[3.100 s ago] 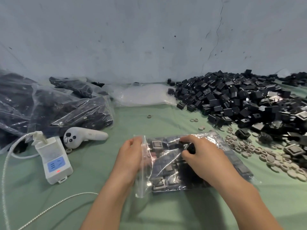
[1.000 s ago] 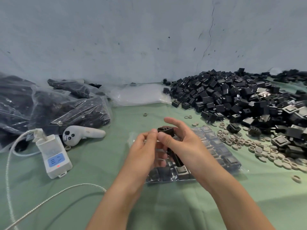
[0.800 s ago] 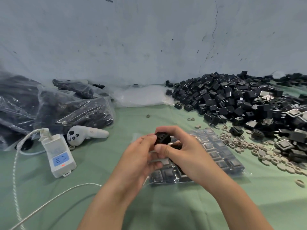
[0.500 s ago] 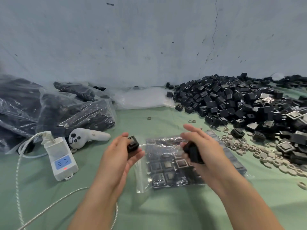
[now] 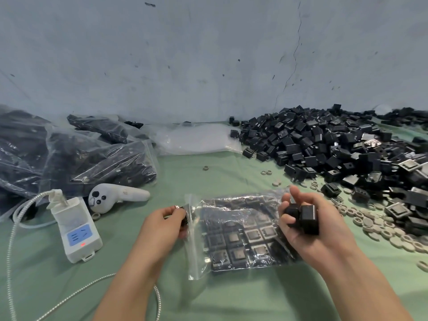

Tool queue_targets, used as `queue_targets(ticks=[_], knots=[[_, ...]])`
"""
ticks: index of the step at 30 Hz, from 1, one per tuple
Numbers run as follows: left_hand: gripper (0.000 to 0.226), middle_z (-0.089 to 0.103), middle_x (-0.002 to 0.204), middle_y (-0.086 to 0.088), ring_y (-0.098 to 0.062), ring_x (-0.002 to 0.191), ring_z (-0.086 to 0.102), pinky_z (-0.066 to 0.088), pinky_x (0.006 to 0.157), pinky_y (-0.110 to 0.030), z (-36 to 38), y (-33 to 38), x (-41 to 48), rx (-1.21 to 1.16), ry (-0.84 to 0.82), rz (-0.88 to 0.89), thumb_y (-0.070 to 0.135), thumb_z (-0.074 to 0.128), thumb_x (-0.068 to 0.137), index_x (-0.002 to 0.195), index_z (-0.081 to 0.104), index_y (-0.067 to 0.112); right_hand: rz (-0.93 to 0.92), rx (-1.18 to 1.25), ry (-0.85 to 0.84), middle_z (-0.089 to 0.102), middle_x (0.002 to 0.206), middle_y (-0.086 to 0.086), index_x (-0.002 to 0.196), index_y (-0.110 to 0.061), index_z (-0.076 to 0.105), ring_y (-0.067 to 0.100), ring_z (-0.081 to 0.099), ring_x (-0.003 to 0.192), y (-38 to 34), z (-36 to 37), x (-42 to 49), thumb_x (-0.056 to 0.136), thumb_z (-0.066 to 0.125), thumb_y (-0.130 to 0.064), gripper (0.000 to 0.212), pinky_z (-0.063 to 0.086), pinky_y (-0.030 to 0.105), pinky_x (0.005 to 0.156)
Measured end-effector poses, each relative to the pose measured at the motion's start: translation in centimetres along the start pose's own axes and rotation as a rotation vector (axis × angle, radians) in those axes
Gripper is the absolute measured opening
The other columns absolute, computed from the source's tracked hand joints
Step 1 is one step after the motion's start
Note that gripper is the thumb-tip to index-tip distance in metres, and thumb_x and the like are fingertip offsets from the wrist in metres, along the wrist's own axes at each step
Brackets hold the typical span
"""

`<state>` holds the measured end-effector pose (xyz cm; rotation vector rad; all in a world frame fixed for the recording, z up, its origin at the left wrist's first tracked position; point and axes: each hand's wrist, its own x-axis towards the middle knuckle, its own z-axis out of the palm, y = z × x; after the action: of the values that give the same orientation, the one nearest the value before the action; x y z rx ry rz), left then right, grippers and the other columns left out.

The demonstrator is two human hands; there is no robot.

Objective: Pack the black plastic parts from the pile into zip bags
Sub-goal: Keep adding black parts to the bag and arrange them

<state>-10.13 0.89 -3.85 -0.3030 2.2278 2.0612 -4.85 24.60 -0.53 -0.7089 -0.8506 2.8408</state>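
Grip: left hand [image 5: 164, 224] pinches black part [image 5: 184, 216] at zip bag [image 5: 240, 235] mouth | right hand [image 5: 324, 235] clasps two parts [image 5: 305, 218] over opposite edge

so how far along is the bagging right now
Done: several filled bags are stacked at the left. In hand: the current zip bag lies partly filled in rows; the left hand pinches one black part at its mouth, the right hand holds two more parts. To go: a large pile at the right.
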Motion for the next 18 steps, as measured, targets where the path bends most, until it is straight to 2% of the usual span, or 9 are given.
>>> queue_targets(ticks=[4,7,9,12,15,18], knots=[[0.024,0.074,0.099,-0.021,-0.025,0.087,0.068,0.055,0.091,-0.04,0.2,0.1,0.0,-0.09,-0.11,-0.03,0.007,0.051,0.098,0.097,0.073,-0.005,-0.009,0.007,0.005,0.061,0.077,0.008,0.102,-0.011,0.064,0.017,0.055,0.059,0.0,0.4,0.7,0.087,0.052,-0.009,0.019,0.038,0.02,0.04],[0.033,0.076,0.083,-0.013,-0.016,0.07,0.069,0.06,0.065,-0.027,0.3,0.3,0.2,-0.138,-0.144,-0.069,0.003,0.044,0.099,0.088,0.076,0.001,0.002,0.017,-0.009,0.061,0.075,0.007,0.1,-0.011,0.064,0.017,0.055,0.057,0.1,0.8,1.3,0.088,0.051,-0.009,0.018,0.038,0.02,0.039],[0.036,0.075,0.076,-0.008,-0.013,0.061,0.069,0.056,0.054,-0.022,0.2,0.3,0.3,-0.151,-0.155,-0.08,0.003,0.043,0.1,0.086,0.076,0.005,0.01,0.024,-0.012,0.06,0.076,0.007,0.1,-0.012,0.064,0.017,0.055,0.056,0.2,1.0,1.7,0.089,0.05,-0.009,0.018,0.038,0.021,0.039],[0.027,0.076,0.083,-0.011,-0.015,0.065,0.07,0.057,0.057,-0.024,0.4,0.1,0.5,-0.109,-0.199,-0.065,0.014,0.048,0.103,0.098,0.073,0.005,0.015,0.023,-0.013,0.06,0.075,0.006,0.098,-0.012,0.063,0.017,0.055,0.056,0.3,1.1,2.1,0.089,0.05,-0.009,0.016,0.038,0.021,0.039],[0.026,0.068,0.06,-0.003,-0.015,0.057,0.063,0.055,0.062,-0.029,0.9,-0.2,0.9,-0.031,-0.16,-0.02,0.021,0.055,0.101,0.089,0.071,0.005,0.008,0.024,-0.009,0.061,0.074,0.006,0.098,-0.012,0.063,0.017,0.055,0.055,0.2,1.1,2.3,0.087,0.05,-0.009,0.017,0.038,0.021,0.039],[0.022,0.075,0.075,-0.011,-0.016,0.063,0.063,0.05,0.061,-0.026,1.6,-0.3,1.0,0.024,-0.08,0.052,0.023,0.064,0.096,0.087,0.075,0.007,0.0,0.034,-0.005,0.06,0.075,0.007,0.1,-0.012,0.063,0.017,0.055,0.056,-0.2,1.1,2.5,0.087,0.05,-0.008,0.019,0.038,0.022,0.04]])
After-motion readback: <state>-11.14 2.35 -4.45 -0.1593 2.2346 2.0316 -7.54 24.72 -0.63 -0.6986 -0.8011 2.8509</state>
